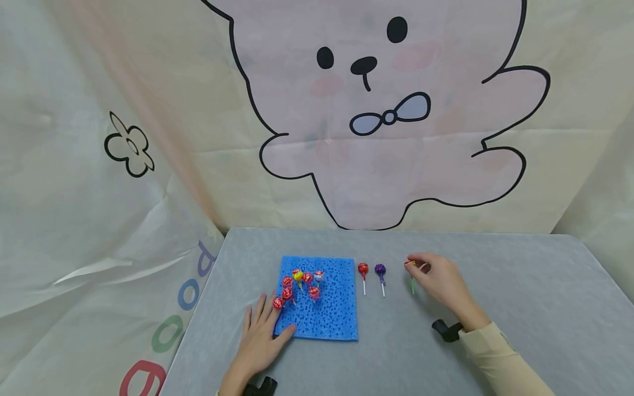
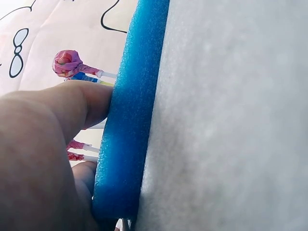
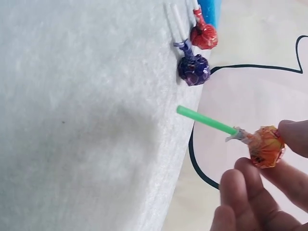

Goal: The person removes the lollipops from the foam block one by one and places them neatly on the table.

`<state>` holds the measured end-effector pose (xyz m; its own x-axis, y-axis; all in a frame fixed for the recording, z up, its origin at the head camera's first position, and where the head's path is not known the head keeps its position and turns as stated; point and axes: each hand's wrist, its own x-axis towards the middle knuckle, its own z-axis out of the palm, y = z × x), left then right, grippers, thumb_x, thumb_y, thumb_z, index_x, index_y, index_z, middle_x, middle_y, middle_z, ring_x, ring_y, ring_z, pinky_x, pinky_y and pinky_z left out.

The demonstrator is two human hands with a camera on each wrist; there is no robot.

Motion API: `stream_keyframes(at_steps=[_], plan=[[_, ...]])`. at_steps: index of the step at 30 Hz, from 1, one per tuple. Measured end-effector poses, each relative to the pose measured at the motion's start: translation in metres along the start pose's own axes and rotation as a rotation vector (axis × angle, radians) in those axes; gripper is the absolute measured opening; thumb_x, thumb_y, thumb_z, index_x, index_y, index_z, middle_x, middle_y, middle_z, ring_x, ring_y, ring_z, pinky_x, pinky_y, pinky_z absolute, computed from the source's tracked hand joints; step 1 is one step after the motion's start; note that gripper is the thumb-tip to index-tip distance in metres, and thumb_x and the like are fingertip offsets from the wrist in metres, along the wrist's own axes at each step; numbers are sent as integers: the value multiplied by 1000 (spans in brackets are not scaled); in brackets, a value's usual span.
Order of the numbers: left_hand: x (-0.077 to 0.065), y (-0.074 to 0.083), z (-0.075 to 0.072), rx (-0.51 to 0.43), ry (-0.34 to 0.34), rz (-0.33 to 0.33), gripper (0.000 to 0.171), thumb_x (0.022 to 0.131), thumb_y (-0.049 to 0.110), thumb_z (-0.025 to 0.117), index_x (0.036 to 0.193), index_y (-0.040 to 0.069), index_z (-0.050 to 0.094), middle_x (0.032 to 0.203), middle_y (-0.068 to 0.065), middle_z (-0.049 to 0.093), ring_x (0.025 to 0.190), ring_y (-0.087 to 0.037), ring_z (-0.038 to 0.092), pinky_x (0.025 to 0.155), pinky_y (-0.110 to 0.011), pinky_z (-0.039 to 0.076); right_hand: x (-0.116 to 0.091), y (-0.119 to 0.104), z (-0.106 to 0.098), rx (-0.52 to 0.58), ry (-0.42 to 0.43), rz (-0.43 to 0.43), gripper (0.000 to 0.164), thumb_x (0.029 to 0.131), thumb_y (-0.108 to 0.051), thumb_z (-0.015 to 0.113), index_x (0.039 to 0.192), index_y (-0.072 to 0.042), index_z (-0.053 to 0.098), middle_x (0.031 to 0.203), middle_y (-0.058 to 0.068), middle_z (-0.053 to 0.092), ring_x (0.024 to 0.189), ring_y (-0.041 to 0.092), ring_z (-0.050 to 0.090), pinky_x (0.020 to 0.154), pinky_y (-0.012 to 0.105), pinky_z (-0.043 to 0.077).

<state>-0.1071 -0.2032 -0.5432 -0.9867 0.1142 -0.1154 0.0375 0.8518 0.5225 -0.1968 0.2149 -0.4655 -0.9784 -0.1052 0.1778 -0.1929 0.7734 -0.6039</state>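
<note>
My right hand (image 1: 443, 280) pinches an orange-wrapped lollipop (image 3: 266, 147) by its candy head, the green stick (image 3: 207, 120) pointing down over the table. My left hand (image 1: 260, 341) rests at the lower left corner of a blue foam block (image 1: 329, 322). Its fingers lie fairly straight along the left side, and the thumb touches the top face near the front edge. Several wrapped lollipops stand with their sticks in the foam's left half and upper middle, among them a yellow one (image 1: 297, 274) and a pink one (image 2: 67, 63).
Between the foam and my right hand, a red lollipop (image 1: 363, 268) and a purple lollipop (image 1: 380, 269) lie side by side, white sticks toward me. A grey cloth covers the table (image 1: 525, 286). Behind it hangs a printed curtain (image 1: 446, 165) with a cartoon bear.
</note>
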Motion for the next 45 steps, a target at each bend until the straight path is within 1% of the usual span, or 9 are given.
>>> stream_keyframes(at_steps=[7,13,21,23,28,31,36,41,45], plan=[[-1,1,0,1,-1,-3,87,98,69,51,163,13,36,175,-5,19,163,-39,6,124,-69,-6,9,7,6,-58,-83,61,24,98,-22,72,112,-4,78,92,4,76,81,20,68,69,37,53],[-1,1,0,2,5,-3,86,98,69,52,163,13,37,175,-5,20,163,-39,6,124,-69,-6,17,10,7,-67,-156,88,24,99,-23,70,111,-4,78,91,5,76,86,24,69,72,42,55],[-1,0,2,0,19,1,86,98,68,54,163,14,38,175,-6,21,162,-40,9,124,-69,-4,25,22,12,-80,-222,93,22,99,-20,70,106,-2,78,89,7,75,78,19,64,67,38,52],[-1,0,2,3,14,-1,86,98,68,53,163,14,37,175,-6,20,162,-39,8,125,-68,-4,26,25,14,-81,-229,102,22,98,-20,70,106,-1,78,88,7,75,79,20,64,68,38,53],[0,-1,2,3,6,-2,86,99,68,51,163,14,36,175,-5,19,162,-39,7,124,-69,-5,28,28,19,-88,-229,115,23,98,-20,70,106,-1,79,92,10,76,83,23,67,73,44,57],[0,0,1,1,3,-1,86,99,68,51,163,13,37,175,-6,19,162,-39,7,124,-69,-6,28,29,21,-94,-230,104,22,98,-19,70,105,0,79,92,11,76,82,23,67,73,45,56],[0,0,2,2,2,-2,87,98,68,51,164,14,36,175,-6,19,162,-39,7,124,-69,-6,28,31,24,-103,-229,92,21,97,-19,71,101,0,79,89,10,75,77,19,64,68,41,55],[0,-1,2,2,8,-3,86,98,68,52,163,14,36,175,-6,20,162,-39,8,124,-69,-6,28,33,27,-86,-229,93,20,97,-18,71,96,-1,80,82,6,73,72,17,59,64,33,49],[1,-2,3,11,14,-4,86,98,68,53,163,14,37,175,-6,20,162,-39,9,125,-69,-4,28,33,29,-81,-223,102,19,97,-19,71,94,-3,80,80,4,72,71,17,57,63,30,46]])
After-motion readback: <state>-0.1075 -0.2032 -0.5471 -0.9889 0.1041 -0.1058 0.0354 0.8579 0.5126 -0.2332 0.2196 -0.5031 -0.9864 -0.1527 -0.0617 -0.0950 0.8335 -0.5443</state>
